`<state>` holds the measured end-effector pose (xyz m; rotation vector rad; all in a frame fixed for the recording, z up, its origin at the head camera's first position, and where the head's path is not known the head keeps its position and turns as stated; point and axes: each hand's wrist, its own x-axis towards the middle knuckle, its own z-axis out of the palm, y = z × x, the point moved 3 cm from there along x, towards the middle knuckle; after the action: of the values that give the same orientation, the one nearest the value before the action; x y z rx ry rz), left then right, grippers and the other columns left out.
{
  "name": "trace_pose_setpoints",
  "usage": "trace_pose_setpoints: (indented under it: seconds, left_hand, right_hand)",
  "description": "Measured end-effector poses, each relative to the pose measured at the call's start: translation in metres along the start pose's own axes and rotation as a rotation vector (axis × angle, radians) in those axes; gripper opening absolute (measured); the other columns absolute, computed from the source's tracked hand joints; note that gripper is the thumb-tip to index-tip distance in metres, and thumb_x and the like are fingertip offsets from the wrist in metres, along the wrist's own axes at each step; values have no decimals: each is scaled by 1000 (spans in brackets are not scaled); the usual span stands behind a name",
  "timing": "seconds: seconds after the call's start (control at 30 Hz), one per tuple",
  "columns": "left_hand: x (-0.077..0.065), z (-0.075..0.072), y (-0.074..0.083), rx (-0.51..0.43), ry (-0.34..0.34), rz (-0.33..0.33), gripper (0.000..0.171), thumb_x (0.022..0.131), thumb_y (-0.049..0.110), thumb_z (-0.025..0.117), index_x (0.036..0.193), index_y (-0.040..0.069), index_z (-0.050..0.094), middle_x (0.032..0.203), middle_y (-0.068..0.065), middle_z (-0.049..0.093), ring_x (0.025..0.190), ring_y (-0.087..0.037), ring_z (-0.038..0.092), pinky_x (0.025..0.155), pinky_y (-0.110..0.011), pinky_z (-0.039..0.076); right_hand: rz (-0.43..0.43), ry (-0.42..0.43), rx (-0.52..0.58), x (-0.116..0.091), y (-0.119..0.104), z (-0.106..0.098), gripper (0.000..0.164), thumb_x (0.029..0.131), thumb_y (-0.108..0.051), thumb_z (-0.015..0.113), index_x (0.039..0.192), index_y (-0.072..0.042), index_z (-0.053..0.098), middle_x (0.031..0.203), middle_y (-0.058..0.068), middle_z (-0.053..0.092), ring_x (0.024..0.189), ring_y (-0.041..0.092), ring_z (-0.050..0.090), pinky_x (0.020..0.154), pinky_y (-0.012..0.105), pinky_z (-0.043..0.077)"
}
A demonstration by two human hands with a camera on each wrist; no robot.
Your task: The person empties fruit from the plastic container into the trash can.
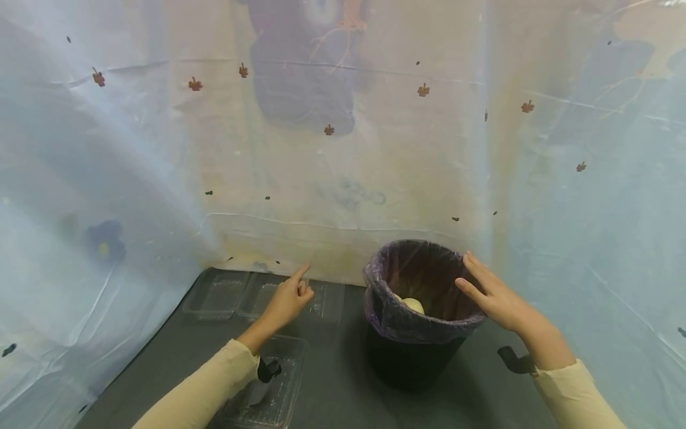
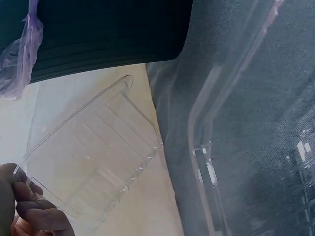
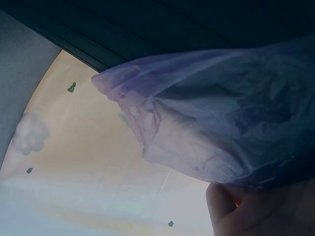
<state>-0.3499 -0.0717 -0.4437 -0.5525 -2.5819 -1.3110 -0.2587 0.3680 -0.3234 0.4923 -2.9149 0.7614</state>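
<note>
My left hand (image 1: 289, 302) pinches the edge of a clear ribbed plastic lid (image 2: 93, 147), index finger stretched out. In the head view the lid is seen through, just right of those fingers. To its right stands a dark bin (image 1: 409, 360) lined with a thin purple bag (image 1: 386, 313), folded over the rim. Round pale things (image 1: 414, 305) lie inside the bin. My right hand (image 1: 498, 301) rests at the bin's right rim with fingers extended, touching the bag's edge. Only part of it shows low in the right wrist view.
Two clear plastic containers (image 1: 217, 293) sit along the table's back edge at the left. Another clear container (image 1: 289, 381) lies in front, partly behind the left sleeve. The dark table (image 1: 343, 387) meets a pale printed curtain (image 1: 300, 167) at the back and sides.
</note>
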Motion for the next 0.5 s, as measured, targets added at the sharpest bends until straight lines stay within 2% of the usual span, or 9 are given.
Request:
trace_pose_setpoints:
  seconds: [0.17, 0.37, 0.5]
  left_hand:
    - [-1, 4, -6, -13, -31, -33, 70, 105, 9, 65, 166, -1, 33, 64, 5, 47, 52, -9, 34, 73, -35, 46]
    - [-2, 10, -13, -43, -72, -70, 69, 106, 8, 62, 167, -1, 31, 61, 5, 44, 53, -11, 32, 68, -33, 42]
    - [-3, 15, -19, -41, -125, -88, 69, 108, 10, 60, 168, -2, 29, 62, 6, 43, 54, -11, 32, 64, -30, 38]
  right_hand:
    - [2, -3, -5, 0, 0, 1, 80, 114, -45, 49, 172, -5, 12, 178, 22, 2, 162, 52, 4, 119, 80, 12]
    - [1, -3, -12, 0, 3, 1, 79, 114, -45, 48, 173, -7, 11, 179, 21, 2, 162, 52, 4, 119, 80, 13]
    - [-2, 1, -8, 0, 4, 1, 79, 114, -45, 49, 173, -7, 12, 178, 22, 3, 162, 52, 4, 119, 80, 12]
